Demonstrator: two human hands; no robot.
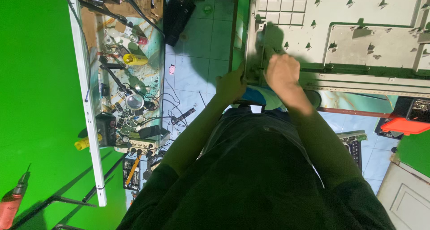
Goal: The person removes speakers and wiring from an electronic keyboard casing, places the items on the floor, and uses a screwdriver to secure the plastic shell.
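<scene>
A large grey metal back panel with ribs and stamped holes fills the upper right. My left hand grips its left edge near the lower corner, fingers curled around the rim. My right hand is a closed fist pressed on the panel's lower left part, just right of the left hand. Whatever sits inside the fist is hidden. Both forearms reach up from my dark shirt at the bottom.
A cluttered workbench at the left carries wires, a magnifier, a yellow bottle and small electronic parts. A long white strip runs along a green surface. An orange tray lies at the right. The floor is pale tile.
</scene>
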